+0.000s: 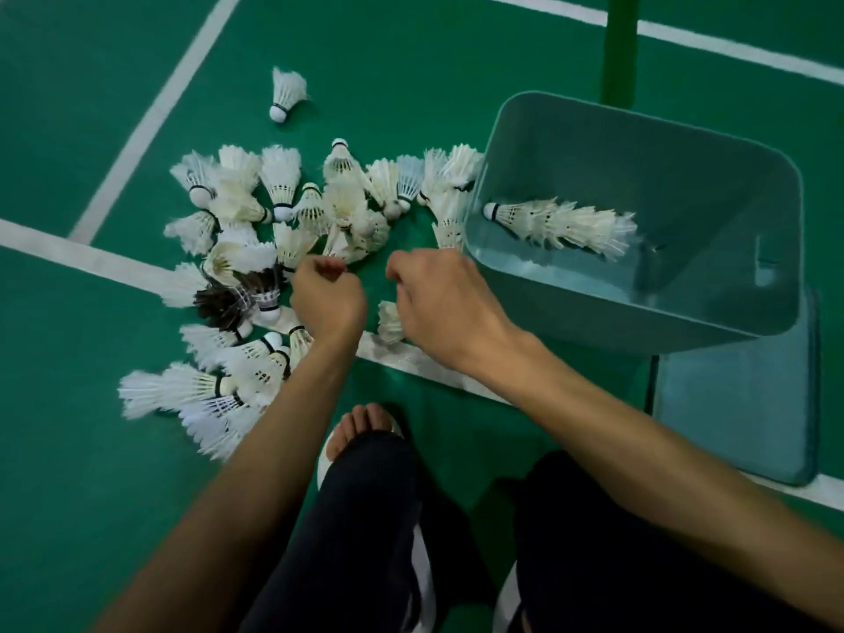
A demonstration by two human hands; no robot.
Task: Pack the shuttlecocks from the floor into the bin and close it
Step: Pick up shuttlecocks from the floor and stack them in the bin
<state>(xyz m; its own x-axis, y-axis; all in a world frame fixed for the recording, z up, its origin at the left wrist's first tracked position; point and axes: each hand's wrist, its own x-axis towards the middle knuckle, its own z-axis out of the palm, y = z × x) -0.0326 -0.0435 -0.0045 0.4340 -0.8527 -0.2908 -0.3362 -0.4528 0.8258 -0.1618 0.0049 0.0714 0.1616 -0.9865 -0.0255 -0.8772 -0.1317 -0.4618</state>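
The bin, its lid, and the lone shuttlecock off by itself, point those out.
bin (776,249), head view, right inner wall.
lid (735,413), head view, flat top.
lone shuttlecock (287,91), head view, feather skirt.

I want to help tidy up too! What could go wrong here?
The lone shuttlecock lies apart from the pile and might be forgotten. The bare foot is close to the feathers and could crush some. The bin is tilted, so its nested stack might slide out.
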